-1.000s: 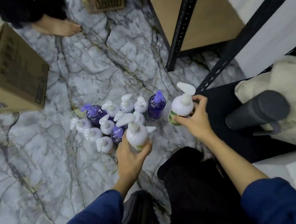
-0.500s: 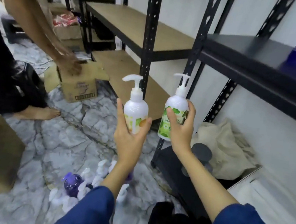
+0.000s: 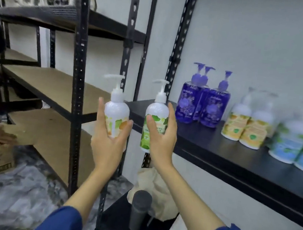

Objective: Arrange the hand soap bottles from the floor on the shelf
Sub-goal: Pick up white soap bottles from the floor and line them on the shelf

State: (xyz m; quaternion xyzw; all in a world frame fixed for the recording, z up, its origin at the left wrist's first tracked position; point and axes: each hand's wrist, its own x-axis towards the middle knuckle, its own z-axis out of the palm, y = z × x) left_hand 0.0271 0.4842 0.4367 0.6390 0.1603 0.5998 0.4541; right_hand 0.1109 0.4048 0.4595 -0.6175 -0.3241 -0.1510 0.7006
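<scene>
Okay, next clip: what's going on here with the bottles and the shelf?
A person is stocking hand soap. The left hand grips a white pump bottle with an orange label; the right hand grips one with a green label. Both are upright in the air, short of the black shelf. On it stand purple bottles, orange-labelled ones and blue-labelled ones, grouped by kind. Neither held bottle is placed yet.

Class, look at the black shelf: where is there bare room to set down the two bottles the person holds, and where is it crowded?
Bare room: the black shelf's left end, between its corner post and the purple bottles, and the front strip before all the bottles. Crowded: the back, where the purple bottles, orange-label bottles and blue-label bottles stand close. Left hand holds one white bottle, right hand the green-label bottle.
</scene>
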